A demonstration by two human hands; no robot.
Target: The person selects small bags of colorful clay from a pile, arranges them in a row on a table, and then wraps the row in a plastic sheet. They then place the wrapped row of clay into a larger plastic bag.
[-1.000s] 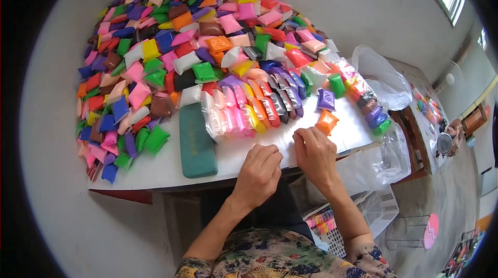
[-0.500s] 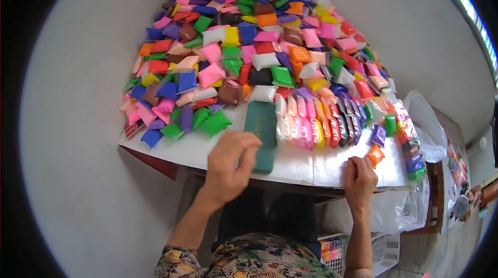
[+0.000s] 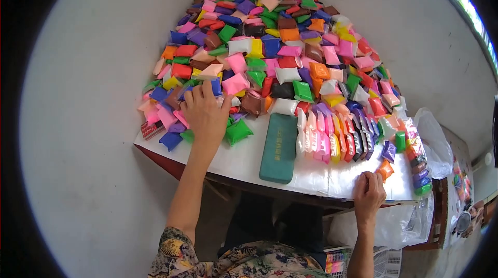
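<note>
Small soft packets in many colours form a large heap point(image 3: 280, 44) on the white-topped table point(image 3: 321, 179). My left hand point(image 3: 205, 109) reaches over the heap's left front, fingers over blue and brown packets; whether it grips one is hidden. Near the front edge, my right hand point(image 3: 369, 190) rests with curled fingers beside an orange packet point(image 3: 385, 170); anything between its fingers cannot be made out. Between the hands lies a green case point(image 3: 278, 148) with gold lettering. Right of it, packets stand in a tight row point(image 3: 340, 135). A purple packet point(image 3: 388, 151) lies above the orange one.
A long clear pack of coloured packets point(image 3: 417, 158) lies at the table's right end. Clear plastic bags point(image 3: 433, 146) are beyond it. Below the table are more plastic point(image 3: 384, 223) and a white basket point(image 3: 388, 262). Walls rise at the left and back.
My left hand has moved from beside the green case up and left onto the heap, its fingers now extended. My right hand stays by the orange packet. The whole view has shifted slightly.
</note>
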